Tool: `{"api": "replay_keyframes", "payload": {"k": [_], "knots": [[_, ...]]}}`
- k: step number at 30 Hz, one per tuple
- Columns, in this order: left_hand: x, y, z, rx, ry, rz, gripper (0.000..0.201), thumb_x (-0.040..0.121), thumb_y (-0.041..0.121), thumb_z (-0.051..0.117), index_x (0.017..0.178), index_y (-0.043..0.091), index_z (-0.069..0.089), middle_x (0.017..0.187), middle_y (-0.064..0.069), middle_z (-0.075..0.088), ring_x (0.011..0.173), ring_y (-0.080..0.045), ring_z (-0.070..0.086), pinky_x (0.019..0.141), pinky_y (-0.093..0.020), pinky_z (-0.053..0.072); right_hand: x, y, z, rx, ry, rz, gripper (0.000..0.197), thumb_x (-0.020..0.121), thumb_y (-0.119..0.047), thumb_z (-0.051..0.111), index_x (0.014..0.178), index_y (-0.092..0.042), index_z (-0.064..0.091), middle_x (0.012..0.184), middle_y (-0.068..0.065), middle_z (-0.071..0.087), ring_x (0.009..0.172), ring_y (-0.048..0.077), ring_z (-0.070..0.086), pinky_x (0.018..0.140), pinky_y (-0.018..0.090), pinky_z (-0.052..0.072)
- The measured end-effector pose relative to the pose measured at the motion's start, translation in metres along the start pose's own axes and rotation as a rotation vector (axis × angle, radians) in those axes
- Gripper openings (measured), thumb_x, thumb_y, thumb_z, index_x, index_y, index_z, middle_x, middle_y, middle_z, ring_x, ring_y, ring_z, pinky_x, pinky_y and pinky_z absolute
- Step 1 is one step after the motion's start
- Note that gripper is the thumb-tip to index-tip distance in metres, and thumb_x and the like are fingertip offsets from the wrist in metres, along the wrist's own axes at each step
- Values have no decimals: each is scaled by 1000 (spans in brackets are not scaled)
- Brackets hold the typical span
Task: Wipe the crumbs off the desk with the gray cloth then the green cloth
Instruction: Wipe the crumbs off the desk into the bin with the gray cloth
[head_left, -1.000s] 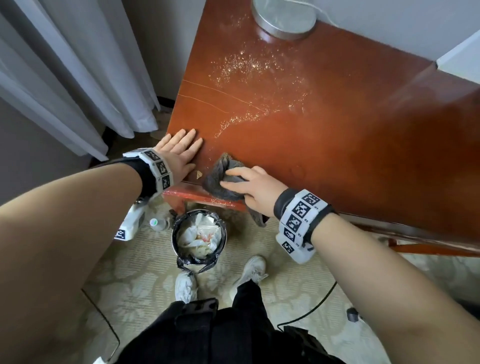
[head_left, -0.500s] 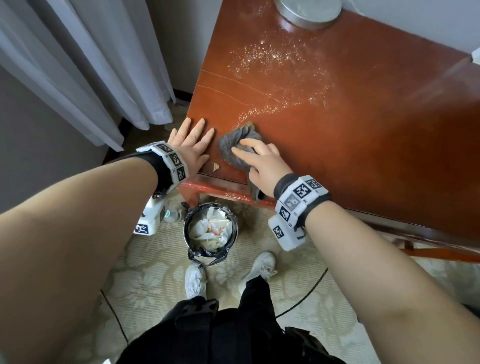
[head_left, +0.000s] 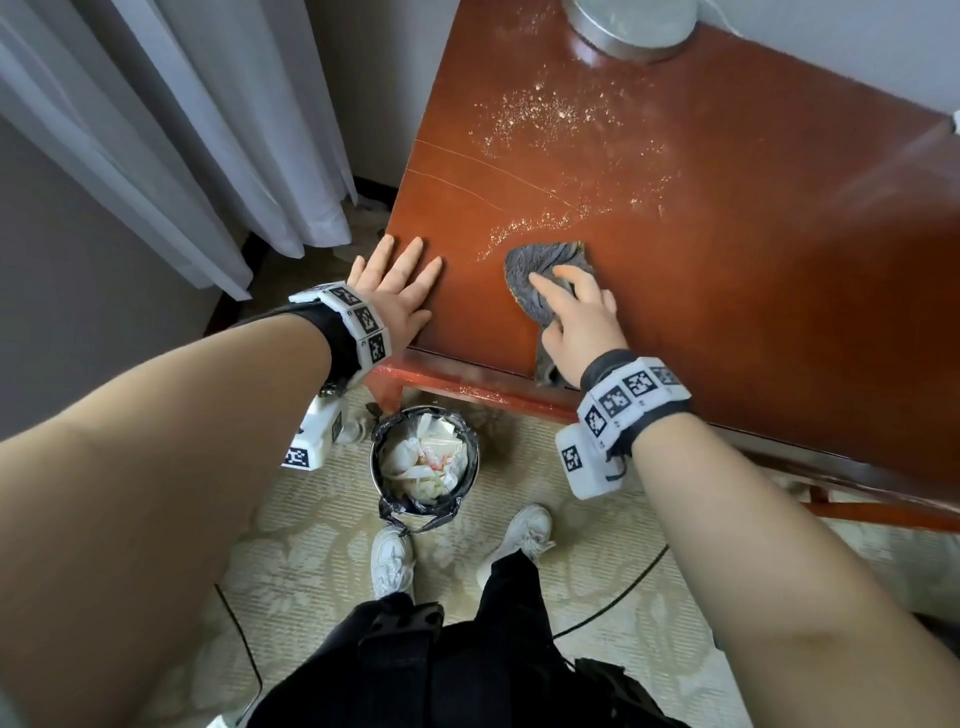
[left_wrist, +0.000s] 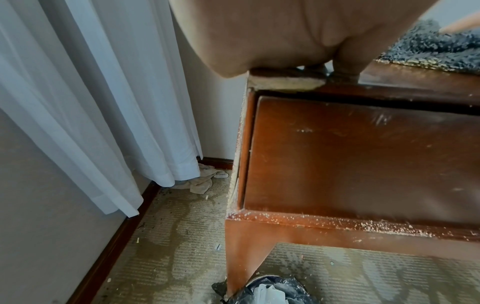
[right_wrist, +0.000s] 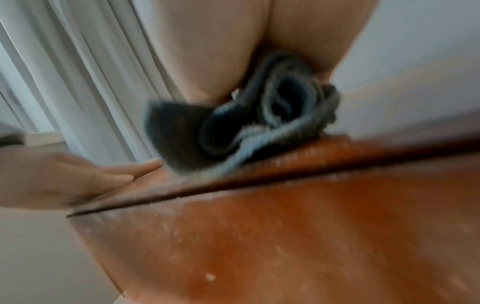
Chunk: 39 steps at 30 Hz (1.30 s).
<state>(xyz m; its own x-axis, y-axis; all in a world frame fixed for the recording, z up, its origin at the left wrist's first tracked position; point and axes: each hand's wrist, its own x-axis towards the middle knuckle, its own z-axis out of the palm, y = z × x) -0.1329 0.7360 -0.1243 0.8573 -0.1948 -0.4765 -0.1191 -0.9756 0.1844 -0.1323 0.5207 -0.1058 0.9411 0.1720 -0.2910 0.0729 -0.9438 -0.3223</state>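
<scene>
The gray cloth (head_left: 540, 260) lies bunched on the red-brown desk (head_left: 753, 234), just below a line of pale crumbs (head_left: 535, 226). My right hand (head_left: 563, 293) holds it from above, index finger stretched over it, and a tail of cloth runs under the palm to the front edge. The blurred right wrist view shows the gray cloth (right_wrist: 259, 123) folded under my palm. More crumbs (head_left: 545, 119) are scattered farther back. My left hand (head_left: 402, 270) lies flat on the desk's near left corner, fingers straight. No green cloth is in view.
A round metal lamp base (head_left: 631, 23) stands at the desk's back. A bin (head_left: 423, 462) lined with a black bag and full of paper sits on the carpet below the front edge, by my shoes. White curtains (head_left: 208, 130) hang left. A cable (head_left: 613, 608) crosses the floor.
My right hand has slid the gray cloth away from the front edge, farther onto the desk and toward the crumb line. The left hand has stayed on the corner.
</scene>
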Motion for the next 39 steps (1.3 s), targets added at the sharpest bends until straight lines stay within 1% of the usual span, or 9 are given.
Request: {"api": "replay_keyframes", "payload": {"k": [6,8,11,14,21,23,28,31,39], "knots": [[0,0,0,11,-4,-8,58,101,35,26,149,30,-7,156,4,-18,143,-25,-19,116,-43,-5,-35,14,-1,-10,-312,-364,59,88,3,40,137,-29,45,148,-4,30,129,23,28,103,24,26],[0,1,-1,12,-3,-12,58,101,36,25,149,30,-7,156,4,-19,143,-24,-19,116,-43,-6,-31,31,-14,96,-239,-351,57,86,6,43,134,-24,49,144,0,36,129,23,35,107,26,29],[1,2,-1,21,-20,-30,58,101,39,23,148,32,-9,155,5,-20,142,-24,-20,116,-43,-6,-11,61,-28,163,142,101,55,87,2,43,139,-19,44,146,6,30,131,27,33,109,22,21],[2,3,0,31,-12,-45,57,100,40,22,148,32,-9,155,6,-20,142,-23,-20,116,-42,-7,-2,63,-24,130,167,581,55,91,-8,42,143,-25,33,150,3,20,128,33,30,106,36,30],[4,4,3,26,0,-71,57,100,41,23,148,34,-7,155,7,-20,143,-22,-20,116,-42,-6,-55,-11,14,56,-318,-366,60,89,0,41,142,-27,37,150,-3,27,129,26,28,108,31,26],[4,4,5,35,17,-73,57,100,42,23,148,35,-7,155,8,-19,143,-22,-19,116,-42,-6,-59,-2,-1,108,-326,-412,59,89,2,40,142,-24,38,148,-2,32,131,23,29,110,29,23],[6,8,9,89,38,-95,57,99,44,21,148,34,-8,156,5,-17,144,-24,-15,116,-45,-5,-32,77,-47,230,254,336,57,89,-2,45,144,-18,35,149,9,23,134,27,32,112,23,18],[9,22,3,141,24,-139,61,98,48,22,148,31,-8,157,-1,-15,144,-26,-12,116,-44,-6,-31,107,-41,138,102,841,58,94,-14,44,147,-25,24,152,7,12,132,35,27,110,41,27],[54,69,-39,131,-79,-140,70,95,55,29,148,30,-8,156,-7,-15,144,-26,-14,116,-45,-6,-38,77,-25,89,-245,-268,58,88,-1,43,143,-19,35,148,4,26,135,24,24,112,26,18]]}}
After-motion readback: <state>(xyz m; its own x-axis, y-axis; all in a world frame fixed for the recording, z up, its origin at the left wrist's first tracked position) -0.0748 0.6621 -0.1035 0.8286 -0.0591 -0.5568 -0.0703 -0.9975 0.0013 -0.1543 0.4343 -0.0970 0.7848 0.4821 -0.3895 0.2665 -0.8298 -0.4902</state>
